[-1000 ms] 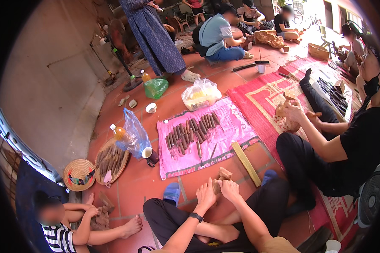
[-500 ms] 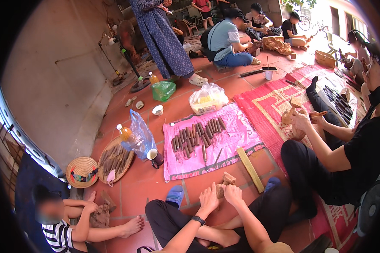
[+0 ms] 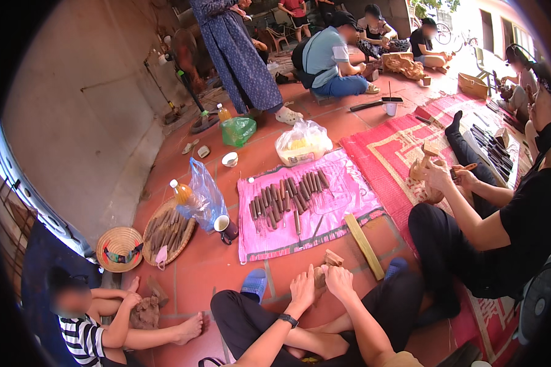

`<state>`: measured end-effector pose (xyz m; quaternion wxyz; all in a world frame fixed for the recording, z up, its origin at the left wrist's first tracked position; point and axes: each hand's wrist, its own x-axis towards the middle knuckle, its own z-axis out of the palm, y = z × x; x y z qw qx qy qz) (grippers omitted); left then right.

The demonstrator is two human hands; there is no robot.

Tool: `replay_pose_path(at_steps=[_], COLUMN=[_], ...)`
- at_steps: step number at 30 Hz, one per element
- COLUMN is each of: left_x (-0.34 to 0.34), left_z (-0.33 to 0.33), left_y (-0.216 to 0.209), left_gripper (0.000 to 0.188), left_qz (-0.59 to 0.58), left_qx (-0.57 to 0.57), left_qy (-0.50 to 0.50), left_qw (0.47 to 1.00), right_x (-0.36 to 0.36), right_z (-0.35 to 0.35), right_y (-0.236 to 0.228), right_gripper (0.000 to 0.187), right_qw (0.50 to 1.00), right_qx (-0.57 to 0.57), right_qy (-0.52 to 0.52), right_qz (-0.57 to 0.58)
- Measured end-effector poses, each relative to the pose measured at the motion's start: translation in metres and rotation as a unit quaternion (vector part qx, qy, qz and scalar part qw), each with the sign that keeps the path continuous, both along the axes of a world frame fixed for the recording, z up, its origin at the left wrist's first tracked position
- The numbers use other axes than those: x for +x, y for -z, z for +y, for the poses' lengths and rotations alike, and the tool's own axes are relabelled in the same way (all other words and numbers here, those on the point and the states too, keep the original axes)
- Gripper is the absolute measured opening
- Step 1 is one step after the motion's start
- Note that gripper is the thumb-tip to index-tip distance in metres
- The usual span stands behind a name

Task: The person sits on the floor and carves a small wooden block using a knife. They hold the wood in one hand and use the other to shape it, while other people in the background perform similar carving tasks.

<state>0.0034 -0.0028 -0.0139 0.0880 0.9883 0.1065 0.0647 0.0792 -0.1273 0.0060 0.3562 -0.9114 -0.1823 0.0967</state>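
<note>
Between my crossed legs I hold a small block of pale brown carved wood (image 3: pixel 332 257), its squared upper end sticking out beyond my fingers. My left hand (image 3: pixel 302 289), with a dark band on its wrist, is closed round the wood's left side. My right hand (image 3: pixel 338 281) is closed against its right side, thumbs close together. Whether a small tool is also inside my right fingers cannot be made out. Ahead of my hands, several wooden-handled carving tools (image 3: pixel 288 199) lie in rows on a pink sheet (image 3: pixel 257 244).
A flat wooden strip (image 3: pixel 364 248) lies right of my hands. Left are a dark mug (image 3: pixel 226 231), a blue plastic bag (image 3: pixel 207 196) and a basket of tools (image 3: pixel 190 235). A child (image 3: pixel 82 318) sits at left; a co-worker (image 3: pixel 496 226) carves wood at right.
My hands stay closed on the wood in nearly the same place. The whole view has shifted very slightly.
</note>
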Motion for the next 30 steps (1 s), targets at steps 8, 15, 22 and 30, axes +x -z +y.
replay_pose_path(at_steps=[8,15,22,30], left_x=[0.005,0.002,0.003,0.003], left_z=[-0.005,-0.005,-0.006,-0.002], left_y=[-0.014,-0.004,-0.002,0.004], left_gripper=[0.092,0.092,0.093,0.081], left_qz=[0.040,0.011,0.019,0.015], left_qx=[-0.022,-0.010,-0.003,-0.008], left_qy=[-0.011,-0.012,-0.019,-0.016], left_qw=[0.999,1.000,1.000,1.000], right_x=[0.003,0.004,0.002,-0.003], right_z=[-0.002,-0.003,-0.004,0.000], right_y=[0.007,0.016,0.021,0.031], right_gripper=[0.051,0.051,0.051,0.050], right_qw=[0.999,0.999,1.000,1.000], right_qx=[0.005,0.002,-0.009,-0.022], right_qy=[-0.003,0.002,0.004,0.010], right_qz=[-0.036,-0.037,-0.006,-0.020])
